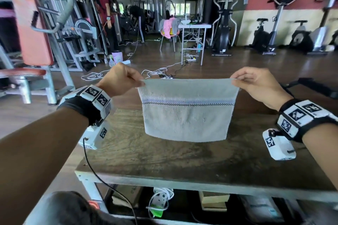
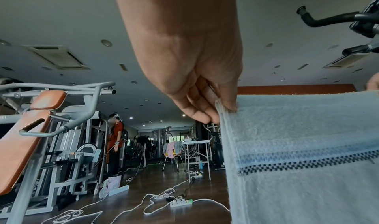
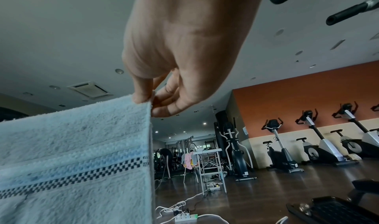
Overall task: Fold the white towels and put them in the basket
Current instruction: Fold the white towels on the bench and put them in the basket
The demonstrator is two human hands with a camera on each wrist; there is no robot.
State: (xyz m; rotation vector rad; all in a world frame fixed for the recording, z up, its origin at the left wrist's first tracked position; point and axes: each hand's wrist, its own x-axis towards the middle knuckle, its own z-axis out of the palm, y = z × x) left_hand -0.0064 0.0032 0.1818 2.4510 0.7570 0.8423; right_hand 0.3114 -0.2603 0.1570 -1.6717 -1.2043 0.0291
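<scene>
A white towel [image 1: 186,113] with a blue band and a black checked stripe hangs doubled in the air above the dark wooden table [image 1: 164,159]. My left hand [image 1: 135,80] pinches its top left corner between thumb and fingers. My right hand [image 1: 239,82] pinches the top right corner the same way. The towel's lower edge hangs just above the tabletop. The left wrist view shows the towel [image 2: 303,154] close up beside my left hand [image 2: 221,112], and the right wrist view shows the towel [image 3: 75,146] under my right hand [image 3: 149,101]. No basket is in view.
Gym machines [image 1: 45,33] stand to the left, exercise bikes [image 1: 301,36] along the right wall. Cables and a power strip [image 2: 181,202] lie on the floor beyond the table. A white folding table [image 1: 193,38] and two people [image 1: 106,12] are farther back.
</scene>
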